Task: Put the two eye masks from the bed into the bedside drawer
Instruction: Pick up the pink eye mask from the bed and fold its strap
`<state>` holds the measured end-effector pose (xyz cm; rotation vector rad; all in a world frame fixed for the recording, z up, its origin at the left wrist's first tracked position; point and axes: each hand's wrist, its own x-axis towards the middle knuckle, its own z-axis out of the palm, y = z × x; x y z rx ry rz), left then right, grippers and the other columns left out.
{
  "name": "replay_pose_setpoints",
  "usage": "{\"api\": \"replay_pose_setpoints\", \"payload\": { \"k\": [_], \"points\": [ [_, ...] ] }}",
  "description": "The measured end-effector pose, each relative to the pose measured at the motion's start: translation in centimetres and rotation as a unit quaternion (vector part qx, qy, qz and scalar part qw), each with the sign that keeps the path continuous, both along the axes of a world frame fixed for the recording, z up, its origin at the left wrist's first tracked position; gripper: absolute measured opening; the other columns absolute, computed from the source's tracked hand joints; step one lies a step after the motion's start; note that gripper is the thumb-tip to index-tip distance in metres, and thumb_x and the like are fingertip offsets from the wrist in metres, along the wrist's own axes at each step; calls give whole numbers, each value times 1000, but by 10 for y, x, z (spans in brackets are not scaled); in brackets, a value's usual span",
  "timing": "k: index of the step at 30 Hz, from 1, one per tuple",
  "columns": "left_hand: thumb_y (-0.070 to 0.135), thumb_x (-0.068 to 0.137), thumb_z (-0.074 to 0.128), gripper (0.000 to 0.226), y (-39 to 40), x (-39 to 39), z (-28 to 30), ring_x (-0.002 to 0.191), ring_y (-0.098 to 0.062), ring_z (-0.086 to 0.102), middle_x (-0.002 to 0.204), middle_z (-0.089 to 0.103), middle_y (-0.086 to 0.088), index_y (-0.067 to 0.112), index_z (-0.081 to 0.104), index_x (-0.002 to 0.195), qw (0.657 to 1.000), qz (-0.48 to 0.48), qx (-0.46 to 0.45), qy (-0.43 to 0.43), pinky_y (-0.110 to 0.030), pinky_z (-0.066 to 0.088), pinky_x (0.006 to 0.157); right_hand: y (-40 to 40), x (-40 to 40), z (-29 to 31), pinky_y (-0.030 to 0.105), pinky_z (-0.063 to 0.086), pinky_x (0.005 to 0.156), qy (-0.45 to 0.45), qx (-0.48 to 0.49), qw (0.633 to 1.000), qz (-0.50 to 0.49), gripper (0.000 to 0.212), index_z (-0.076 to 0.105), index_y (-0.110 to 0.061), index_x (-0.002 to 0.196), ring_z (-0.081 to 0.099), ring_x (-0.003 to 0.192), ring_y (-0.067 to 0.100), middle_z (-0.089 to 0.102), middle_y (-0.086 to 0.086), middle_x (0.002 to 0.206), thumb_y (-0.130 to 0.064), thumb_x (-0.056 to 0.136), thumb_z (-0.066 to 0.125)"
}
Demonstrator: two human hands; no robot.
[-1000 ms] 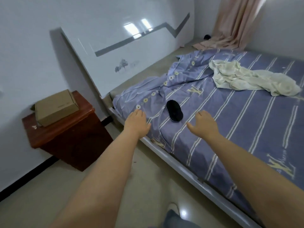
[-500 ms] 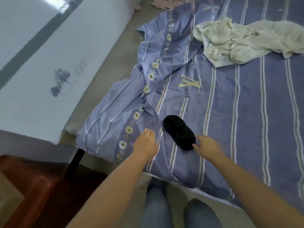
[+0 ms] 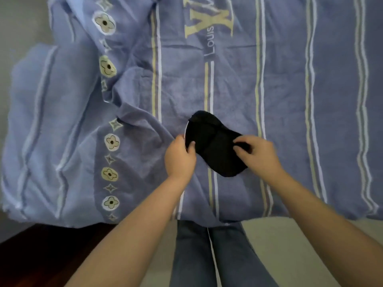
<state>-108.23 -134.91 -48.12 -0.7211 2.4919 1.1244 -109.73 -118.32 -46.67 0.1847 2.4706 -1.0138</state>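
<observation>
A black eye mask (image 3: 213, 145) lies on the blue striped bedsheet (image 3: 290, 100) near the bed's front edge. It looks like a stack, so I cannot tell whether one mask or two are there. My left hand (image 3: 179, 157) pinches its left edge with thumb and fingers. My right hand (image 3: 257, 154) grips its right end, fingers curled over the black fabric. The mask rests on the sheet between both hands. The bedside drawer is out of view.
A dark red-brown wooden bedside cabinet (image 3: 41, 255) shows at the bottom left, beside the bed. My legs in blue jeans (image 3: 207, 255) stand against the bed edge. The sheet is bunched into folds (image 3: 62, 121) at the left.
I have leaned in over the bed. Both hands, open and apart before, have closed onto the two ends of the black eye mask.
</observation>
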Motion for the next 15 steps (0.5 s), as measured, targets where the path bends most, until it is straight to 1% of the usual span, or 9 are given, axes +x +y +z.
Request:
{"api": "replay_pose_setpoints", "payload": {
  "k": [2, 4, 5, 7, 8, 10, 12, 14, 15],
  "points": [
    [5, 88, 51, 8, 0, -8, -4, 74, -20, 47, 75, 48, -3, -2, 55, 87, 997, -75, 13, 20, -18, 26, 58, 11, -16, 11, 0, 41, 63, 14, -34, 998, -58, 17, 68, -5, 94, 56, 74, 15, 64, 3, 85, 0, 80, 60],
    [-1, 86, 51, 6, -3, -19, -5, 76, -19, 45, 76, 49, -4, -3, 57, 86, 988, -146, 46, 21, -20, 23, 53, 19, -36, 20, 11, 48, 67, 28, -72, 991, -110, 20, 66, -6, 96, 59, 68, 13, 65, -5, 74, 2, 81, 57],
    [-1, 85, 52, 7, -6, -27, -4, 76, -19, 46, 71, 50, -1, 0, 57, 82, 983, -175, 61, 11, -22, 25, 52, 22, -47, 23, 14, 50, 64, 23, -116, 983, -141, 23, 65, -9, 97, 61, 60, 8, 67, -13, 66, 4, 82, 55],
    [0, 84, 54, 8, -10, -44, -7, 76, -20, 49, 68, 58, -1, 4, 57, 78, 975, -204, 89, -18, -15, 32, 53, 21, -69, 26, 12, 53, 54, -17, -258, 942, -214, 31, 59, -14, 96, 62, 47, 2, 69, -17, 51, 11, 84, 46],
    [2, 84, 56, 5, -12, -52, -7, 77, -20, 52, 75, 63, -5, 2, 61, 86, 977, -182, 106, -28, -18, 36, 60, 18, -78, 23, 11, 53, 52, -45, -317, 915, -245, 35, 57, -14, 95, 64, 48, 1, 70, -14, 52, 15, 84, 42],
    [10, 88, 54, 19, -13, -65, -3, 74, -17, 55, 83, 64, -3, 1, 59, 104, 986, -69, 148, -38, -26, 44, 67, 8, -94, 15, 13, 55, 56, -94, -346, 899, -251, 40, 54, -11, 106, 67, 56, 2, 72, -7, 69, 18, 84, 38],
    [23, 93, 45, 30, -11, -68, 1, 75, -12, 56, 82, 58, 6, 4, 52, 116, 979, 25, 192, -57, -23, 45, 67, -4, -103, 4, 16, 56, 67, -122, -312, 918, -212, 45, 46, -6, 122, 67, 74, 6, 62, 8, 102, 17, 85, 37],
    [29, 92, 46, 35, -9, -64, 4, 89, -12, 54, 88, 55, 11, 12, 48, 122, 973, 13, 221, -68, -14, 46, 70, -9, -110, -9, 28, 50, 92, -118, -207, 961, -142, 49, 38, -6, 132, 59, 107, 22, 52, 14, 128, 12, 86, 38],
    [28, 89, 52, 34, -7, -62, 5, 91, -11, 54, 90, 55, 13, 18, 47, 121, 971, -8, 229, -64, -5, 46, 66, -10, -112, -14, 31, 43, 99, -101, -145, 979, -102, 49, 36, -8, 134, 52, 117, 28, 49, 15, 134, 8, 87, 40]
  ]
}}
